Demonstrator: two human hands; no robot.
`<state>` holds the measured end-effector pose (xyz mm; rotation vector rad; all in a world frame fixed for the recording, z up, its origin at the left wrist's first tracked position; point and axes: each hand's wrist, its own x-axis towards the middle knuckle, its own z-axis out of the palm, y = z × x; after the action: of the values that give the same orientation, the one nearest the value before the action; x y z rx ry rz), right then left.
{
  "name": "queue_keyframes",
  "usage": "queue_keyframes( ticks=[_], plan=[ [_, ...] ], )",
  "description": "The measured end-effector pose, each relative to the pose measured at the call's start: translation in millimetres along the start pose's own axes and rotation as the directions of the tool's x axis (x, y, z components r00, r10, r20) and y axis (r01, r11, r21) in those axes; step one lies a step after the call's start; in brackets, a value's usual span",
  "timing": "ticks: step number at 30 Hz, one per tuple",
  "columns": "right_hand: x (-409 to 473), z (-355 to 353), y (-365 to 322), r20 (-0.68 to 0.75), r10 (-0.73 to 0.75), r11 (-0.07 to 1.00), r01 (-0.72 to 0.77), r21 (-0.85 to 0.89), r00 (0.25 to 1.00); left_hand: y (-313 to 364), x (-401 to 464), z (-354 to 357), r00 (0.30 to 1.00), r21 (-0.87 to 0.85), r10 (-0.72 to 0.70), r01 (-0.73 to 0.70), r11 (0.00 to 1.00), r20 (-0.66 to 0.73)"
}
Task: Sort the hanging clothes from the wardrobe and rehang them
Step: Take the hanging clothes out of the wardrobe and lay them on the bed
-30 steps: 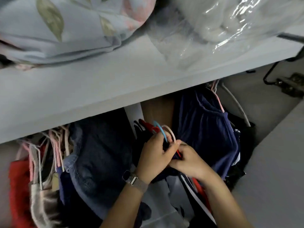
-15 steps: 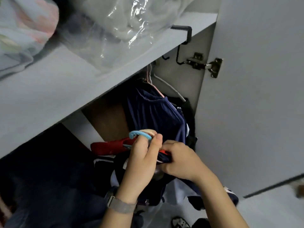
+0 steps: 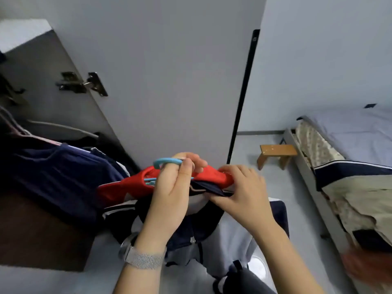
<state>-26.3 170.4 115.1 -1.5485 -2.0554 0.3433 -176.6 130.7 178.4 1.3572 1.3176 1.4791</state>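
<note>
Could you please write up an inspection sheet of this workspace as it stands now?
Surface: grey floor.
Job's things: red and navy garment on blue hanger, held clear of wardrobe; navy clothes hanging inside.
Clutter: wooden stool by bed.
Grippers: left hand grips hanger hook; right hand pinches the garment's collar.
Cables: nothing seen.
Surroundings: open wardrobe door, hinge, grey wall.

A small wooden stool (image 3: 277, 153) stands on the floor beside a bed (image 3: 350, 141).
</note>
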Motion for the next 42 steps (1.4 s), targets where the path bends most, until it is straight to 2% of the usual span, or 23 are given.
queue_keyframes(
  ticks=[2,6,10,13,17,19,21,23,25,27,30,32,34,37,39,42],
  plan=[
    [-3,-13,24,-0.041,0.016,0.998,-0.018,-0.057,0.999,1,1,29,0.993,0.008,0.012,-0.013,1.000,0.120],
    [-1,-38,70,-0.139,0.038,0.997,-0.047,-0.063,0.990,0,14,103,0.957,0.028,-0.002,-0.007,1.000,0.290],
    [9,-79,145,-0.052,0.112,0.984,-0.118,-0.131,0.992,5,40,190,0.918,-0.015,-0.010,0.018,1.000,0.396],
    [8,-115,205,-0.093,0.198,0.963,-0.211,-0.169,0.976,5,58,258,0.868,0.003,0.029,-0.035,0.999,0.496],
    [-8,-161,263,-0.240,0.290,0.917,-0.341,-0.206,0.927,11,73,336,0.763,0.054,0.101,-0.175,0.983,0.639],
    [-20,-181,290,-0.289,0.357,0.873,-0.428,-0.235,0.888,16,81,366,0.661,0.106,0.136,-0.314,0.944,0.738],
    [-29,-199,317,-0.336,0.428,0.817,-0.518,-0.252,0.839,11,95,393,0.518,0.185,0.124,-0.505,0.843,0.847],
    [-36,-213,344,-0.395,0.484,0.769,-0.595,-0.234,0.781,-4,115,417,0.428,0.237,0.078,-0.632,0.738,0.900],
    [-41,-228,370,-0.457,0.539,0.712,-0.673,-0.202,0.707,-22,136,446,0.386,0.237,0.086,-0.710,0.663,0.918],
    [-41,-243,397,-0.495,0.584,0.654,-0.734,-0.182,0.643,-36,155,482,0.376,0.249,0.086,-0.751,0.612,0.922],
    [-36,-270,442,-0.506,0.632,0.576,-0.792,-0.201,0.587,-54,182,545,0.371,0.225,0.102,-0.734,0.640,0.923],
    [-32,-289,472,-0.519,0.655,0.530,-0.823,-0.203,0.549,-66,202,590,0.302,0.178,0.071,-0.721,0.670,0.951],
    [-29,-307,500,-0.530,0.688,0.471,-0.860,-0.195,0.496,-74,218,636,0.218,0.142,0.037,-0.745,0.651,0.975],
    [-30,-328,532,-0.537,0.731,0.402,-0.901,-0.160,0.422,-78,226,701,0.146,0.073,0.057,-0.751,0.657,0.988],
    [-35,-343,549,-0.533,0.763,0.365,-0.924,-0.113,0.366,-76,224,740,0.133,0.040,0.094,-0.759,0.649,0.987],
    [-46,-364,575,-0.525,0.796,0.322,-0.945,-0.052,0.300,-66,219,791,0.151,0.019,0.170,-0.798,0.603,0.974]
  ],
)
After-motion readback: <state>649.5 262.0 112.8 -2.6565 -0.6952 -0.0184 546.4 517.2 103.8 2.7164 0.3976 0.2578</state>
